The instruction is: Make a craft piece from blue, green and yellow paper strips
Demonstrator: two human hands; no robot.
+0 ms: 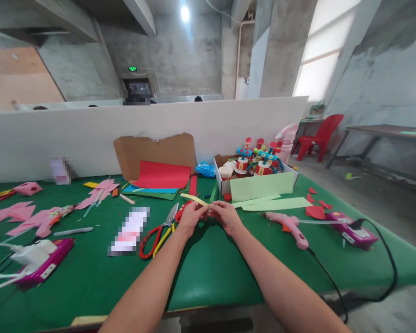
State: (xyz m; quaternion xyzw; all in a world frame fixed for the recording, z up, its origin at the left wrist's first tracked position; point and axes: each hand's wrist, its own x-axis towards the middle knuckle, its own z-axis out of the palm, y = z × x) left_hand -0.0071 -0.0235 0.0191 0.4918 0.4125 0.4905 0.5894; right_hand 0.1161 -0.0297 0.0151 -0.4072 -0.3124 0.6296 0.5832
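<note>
Both hands meet over the middle of the green felt-covered worktop [208,273]. The left hand [191,216] has its fingertips pressed together in a pinching grip on the near end of a thin pale-yellow paper strip [195,199], and the right hand [225,216] closes its own fingertips on what seems to be the same end, just beside the left; the exact contact there is hidden by the knuckles.

The strip is held above the worktop, not lying on it. Its long axis runs from the pinch up and away to the left, and the free end points toward the red sheet of paper [162,175] leaning at the brown cardboard piece [155,150].

The risks, as I judge them: such thin paper can crease or tear if the two pinches pull against each other or twist, and the unsupported free end may droop and catch. The red-handled scissors [159,233] lie open just beside the left wrist, so a careless drop of the forearm could meet the blades. The pink hot-glue gun [287,225] rests near the right forearm, its black cord [367,277] trailing over the worktop edge, where a snag could drag it.
</note>
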